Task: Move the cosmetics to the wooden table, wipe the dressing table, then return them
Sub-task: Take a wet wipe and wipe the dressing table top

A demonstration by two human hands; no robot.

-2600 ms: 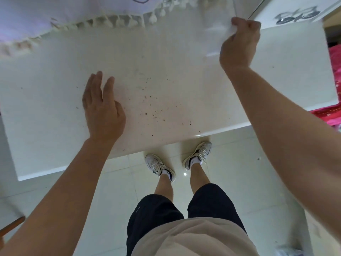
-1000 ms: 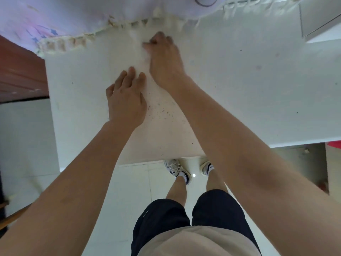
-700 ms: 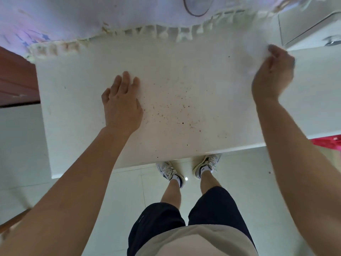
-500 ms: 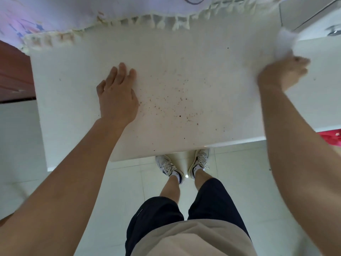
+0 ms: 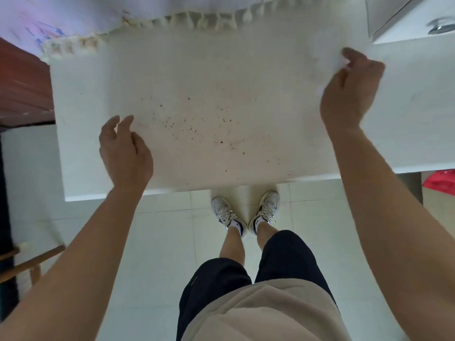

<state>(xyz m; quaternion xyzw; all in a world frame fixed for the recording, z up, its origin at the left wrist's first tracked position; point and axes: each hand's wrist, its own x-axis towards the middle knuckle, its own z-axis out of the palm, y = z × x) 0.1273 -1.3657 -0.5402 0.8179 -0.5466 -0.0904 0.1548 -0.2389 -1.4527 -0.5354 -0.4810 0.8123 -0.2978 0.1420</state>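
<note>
A white tissue [image 5: 344,63] is pinched in the fingers of the right hand [image 5: 349,94] at two o'clock on the bench [image 5: 221,70]. Limp and light, it is probably best gripped bunched. The left hand [image 5: 124,148] is held loosely curled, empty.

specks [image 5: 197,130] mid dressing table [image 5: 221,70] | fringed cloth [image 5: 103,11] far edge | wipe [image 5: 328,56], perhaps, far right
</note>
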